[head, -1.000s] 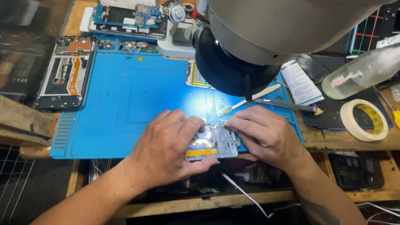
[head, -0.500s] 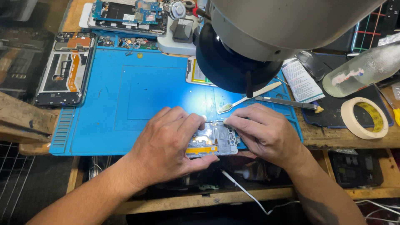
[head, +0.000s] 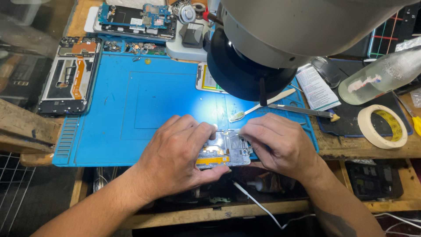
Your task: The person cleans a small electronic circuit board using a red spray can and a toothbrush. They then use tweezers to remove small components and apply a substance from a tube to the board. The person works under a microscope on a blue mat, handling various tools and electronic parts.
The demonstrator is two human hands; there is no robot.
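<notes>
While your left hand (head: 175, 156) clamps the opened phone frame (head: 226, 151) at the blue mat's (head: 131, 101) near edge, your right hand (head: 280, 145) pinches its right side; it overhangs the surface, so a slip could drop it or tear the orange flex

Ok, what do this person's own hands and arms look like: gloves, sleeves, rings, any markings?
Both hands are bare: no gloves and no rings or watch in view on the left hand or the right hand. Both forearms are uncovered as far as the frame shows, with no sleeves. A dark tattoo-like marking shows on the right forearm near the bottom edge.
</notes>
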